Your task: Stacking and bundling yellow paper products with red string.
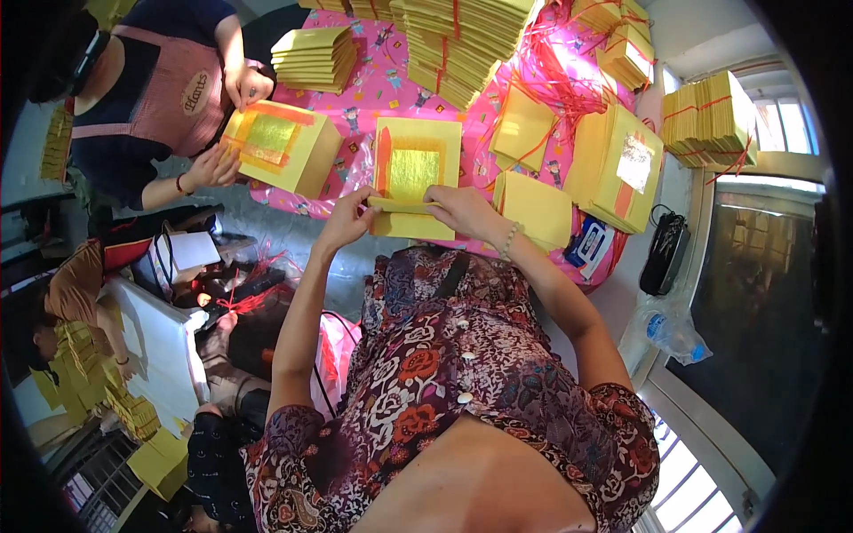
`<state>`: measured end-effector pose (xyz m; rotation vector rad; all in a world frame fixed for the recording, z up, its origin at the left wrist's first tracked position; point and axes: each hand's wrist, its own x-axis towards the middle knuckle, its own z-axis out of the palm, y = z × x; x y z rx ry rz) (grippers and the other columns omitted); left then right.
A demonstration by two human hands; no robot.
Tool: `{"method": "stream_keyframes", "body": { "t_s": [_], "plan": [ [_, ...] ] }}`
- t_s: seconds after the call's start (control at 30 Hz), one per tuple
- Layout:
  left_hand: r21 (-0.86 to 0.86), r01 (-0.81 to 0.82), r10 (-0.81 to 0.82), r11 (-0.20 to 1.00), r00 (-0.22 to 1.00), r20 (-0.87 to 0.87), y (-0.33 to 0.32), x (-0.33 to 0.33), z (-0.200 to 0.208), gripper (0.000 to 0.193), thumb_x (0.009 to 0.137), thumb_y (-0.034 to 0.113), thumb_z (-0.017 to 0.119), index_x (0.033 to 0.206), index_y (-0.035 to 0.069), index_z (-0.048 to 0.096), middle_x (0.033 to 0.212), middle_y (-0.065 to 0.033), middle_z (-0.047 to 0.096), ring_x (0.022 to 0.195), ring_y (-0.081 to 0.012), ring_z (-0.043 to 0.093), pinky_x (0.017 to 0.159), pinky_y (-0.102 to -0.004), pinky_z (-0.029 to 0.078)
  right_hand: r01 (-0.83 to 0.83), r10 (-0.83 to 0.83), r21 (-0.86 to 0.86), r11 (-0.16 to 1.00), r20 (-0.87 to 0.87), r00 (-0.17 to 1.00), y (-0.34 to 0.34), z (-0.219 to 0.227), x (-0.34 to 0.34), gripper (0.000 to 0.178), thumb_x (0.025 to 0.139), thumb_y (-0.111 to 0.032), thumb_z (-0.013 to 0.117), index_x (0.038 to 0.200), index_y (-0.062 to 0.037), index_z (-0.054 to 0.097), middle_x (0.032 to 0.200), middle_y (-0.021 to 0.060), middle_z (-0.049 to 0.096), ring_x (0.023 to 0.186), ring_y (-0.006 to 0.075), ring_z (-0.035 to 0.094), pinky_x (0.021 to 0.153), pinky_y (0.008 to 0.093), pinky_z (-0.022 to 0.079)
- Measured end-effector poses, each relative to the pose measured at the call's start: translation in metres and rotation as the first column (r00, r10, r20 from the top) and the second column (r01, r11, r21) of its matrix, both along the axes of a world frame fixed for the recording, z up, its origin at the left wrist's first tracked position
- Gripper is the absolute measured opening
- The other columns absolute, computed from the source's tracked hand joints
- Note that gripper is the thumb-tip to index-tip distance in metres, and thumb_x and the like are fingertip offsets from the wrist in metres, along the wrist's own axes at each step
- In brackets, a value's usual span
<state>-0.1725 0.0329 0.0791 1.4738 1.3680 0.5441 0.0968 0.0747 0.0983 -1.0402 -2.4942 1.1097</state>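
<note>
A stack of yellow joss paper (441,139) lies before me at the table's near edge, its top sheet bearing a gold foil square framed in orange. The near edge of that top sheet (404,206) is turned up into a narrow fold. My left hand (352,218) pinches the left end of this fold between thumb and fingers. Closed on its right part is my right hand (464,213), with a beaded bracelet at the wrist. To the left, a co-worker's hands (213,167) rest on another joss paper stack (306,160) of the same pattern.
A pink patterned cloth (378,84) covers the table. Tied yellow paper bundles (458,44) stand at the back, others (613,169) at right beside loose red strings (560,67). A blue-and-white box (590,244), a black case (665,253) and a plastic bottle (675,336) lie at right.
</note>
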Motion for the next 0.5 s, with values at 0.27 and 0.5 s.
{"method": "stream_keyframes", "body": {
  "t_s": [0.27,0.5],
  "plan": [
    [0.795,-0.18,0.433,0.58,0.894,-0.113,0.0,0.046,0.03,0.049,0.078,0.005,0.068,0.124,0.006,0.052,0.122,-0.0153,0.049,0.111,-0.0317,0.051,0.092,-0.0419,0.044,0.175,-0.17,0.032,0.984,-0.126,0.977,0.057,0.004,0.001,0.019,0.092,-0.021,0.058,0.099,-0.0034,0.058,0.085,0.0182,0.064,0.081,0.0359,0.064,0.072,0.0434,0.051],
    [0.61,0.248,0.018,0.753,0.919,-0.395,0.012,0.086,0.011,0.066,0.085,0.021,0.065,0.144,0.012,0.038,0.149,-0.0201,0.032,0.139,-0.0428,0.026,0.112,-0.0516,0.025,0.275,-0.245,0.087,0.957,-0.262,0.934,0.111,-0.022,0.001,0.019,0.085,-0.018,0.067,0.093,-0.0008,0.065,0.089,0.0172,0.065,0.082,0.0336,0.065,0.075,0.0399,0.052]
  ]
}}
